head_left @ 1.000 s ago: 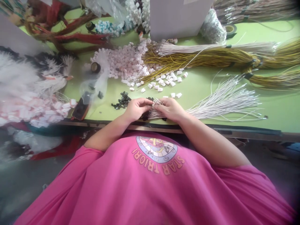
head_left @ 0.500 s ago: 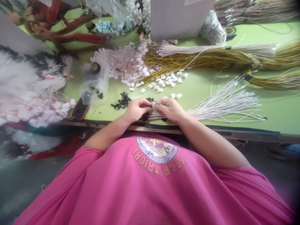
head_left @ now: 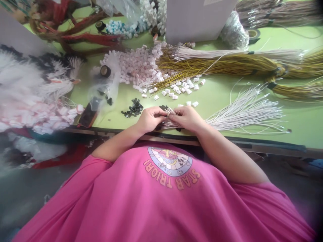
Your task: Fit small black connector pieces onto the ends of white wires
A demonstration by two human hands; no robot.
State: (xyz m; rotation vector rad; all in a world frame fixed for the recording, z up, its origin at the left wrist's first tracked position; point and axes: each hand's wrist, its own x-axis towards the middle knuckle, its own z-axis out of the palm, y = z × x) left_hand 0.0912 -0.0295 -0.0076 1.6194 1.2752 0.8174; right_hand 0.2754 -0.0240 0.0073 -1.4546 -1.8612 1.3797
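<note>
My right hand [head_left: 188,119] is closed round the tip end of a bundle of white wires [head_left: 242,112], which fans out to the right over the green table. Close beside it, my left hand [head_left: 150,119] pinches with thumb and forefinger at the wire tips. A small dark piece, seemingly one of the black connectors, shows at those fingertips, partly hidden. More small black connectors [head_left: 133,108] lie in a loose heap left of my left hand, and a few others sit under and behind my fingers.
White connectors [head_left: 141,65] are piled beyond my hands, beside yellow-green wire bundles [head_left: 227,65]. A phone [head_left: 89,112], a plastic bag and a black tape roll [head_left: 105,71] lie to the left. A grey box [head_left: 199,20] stands at the back. The table's dark edge [head_left: 252,143] runs before me.
The view has shifted slightly, so the table's things appear a little farther right. My left fingertips have moved slightly against the wire tips, and a dark piece now shows there.
</note>
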